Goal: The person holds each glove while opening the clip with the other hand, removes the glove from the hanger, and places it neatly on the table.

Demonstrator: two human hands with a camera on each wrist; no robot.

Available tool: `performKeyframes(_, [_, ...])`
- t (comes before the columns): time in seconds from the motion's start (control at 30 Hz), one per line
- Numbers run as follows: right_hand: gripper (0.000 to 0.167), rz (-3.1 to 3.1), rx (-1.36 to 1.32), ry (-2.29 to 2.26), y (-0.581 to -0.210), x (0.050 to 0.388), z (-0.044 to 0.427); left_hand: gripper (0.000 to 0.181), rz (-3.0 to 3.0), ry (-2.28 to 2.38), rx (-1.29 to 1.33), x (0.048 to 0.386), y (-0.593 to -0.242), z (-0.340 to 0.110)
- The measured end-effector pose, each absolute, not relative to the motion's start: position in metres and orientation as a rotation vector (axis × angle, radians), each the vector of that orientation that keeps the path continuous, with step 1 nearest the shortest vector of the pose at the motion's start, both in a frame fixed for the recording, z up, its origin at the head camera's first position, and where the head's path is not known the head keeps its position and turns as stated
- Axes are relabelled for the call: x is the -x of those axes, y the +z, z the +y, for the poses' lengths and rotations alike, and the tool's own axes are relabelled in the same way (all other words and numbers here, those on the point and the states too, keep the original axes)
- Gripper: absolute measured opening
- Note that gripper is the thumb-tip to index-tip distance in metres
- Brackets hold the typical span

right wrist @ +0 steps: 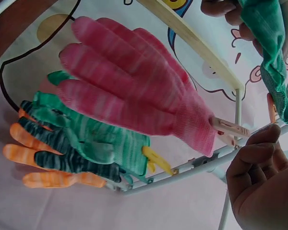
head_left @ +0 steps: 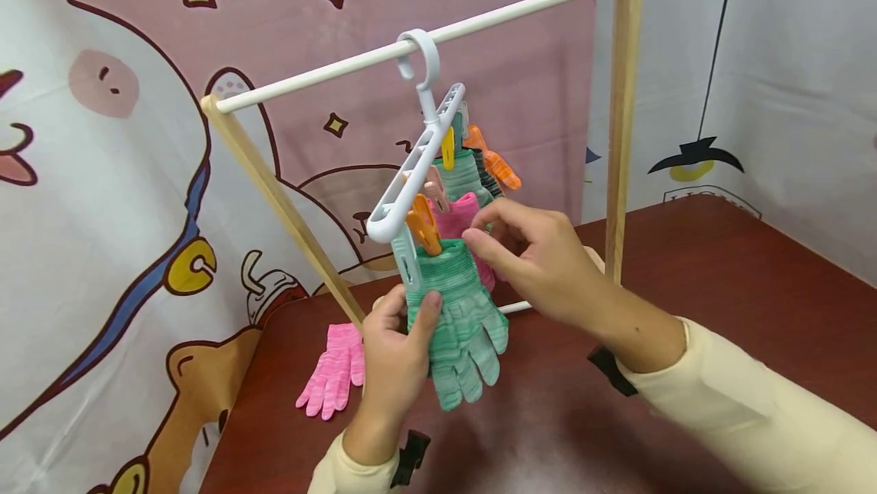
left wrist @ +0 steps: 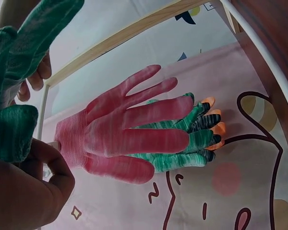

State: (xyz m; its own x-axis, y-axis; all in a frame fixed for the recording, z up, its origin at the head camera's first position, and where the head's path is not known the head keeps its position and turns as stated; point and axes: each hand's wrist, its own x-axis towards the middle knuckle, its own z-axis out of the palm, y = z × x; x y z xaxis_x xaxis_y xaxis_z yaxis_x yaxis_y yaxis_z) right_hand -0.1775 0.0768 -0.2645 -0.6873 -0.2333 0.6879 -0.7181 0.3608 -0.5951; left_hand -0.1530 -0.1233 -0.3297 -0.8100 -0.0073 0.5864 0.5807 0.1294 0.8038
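A green striped knit glove [head_left: 462, 326] hangs fingers down at the near end of a white hanger [head_left: 428, 140]. On its cuff sit an orange clothespin [head_left: 426, 226] and a pale teal clothespin [head_left: 406, 259]. My left hand [head_left: 393, 361] grips the glove's left side, thumb across the front. Beside the cuff is my right hand [head_left: 548, 266], fingers loosely bent, thumb and forefinger apart, holding nothing. Behind hangs a pink glove [left wrist: 134, 124] on a pale pink clothespin [right wrist: 230, 127]. Farther along are another green glove [right wrist: 101, 129] under a yellow clothespin [right wrist: 158, 160], a dark striped glove [right wrist: 53, 139] and an orange glove [right wrist: 26, 153].
The hanger hooks over the white rod [head_left: 527, 7] of a wooden rack, whose posts [head_left: 620, 121] stand left and right. A loose pink glove [head_left: 332, 372] lies on the brown table [head_left: 534, 418] at left. Printed cloth [head_left: 274, 14] hangs behind.
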Motion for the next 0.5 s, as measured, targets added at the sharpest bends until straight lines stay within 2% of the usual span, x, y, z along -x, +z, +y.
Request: performKeyframes(0.5, [0.021, -2.257, -0.884, 1.238, -0.237, 0.188, 0.058, 0.016, -1.972, -1.713, 0.575, 0.152, -0.328, -0.124])
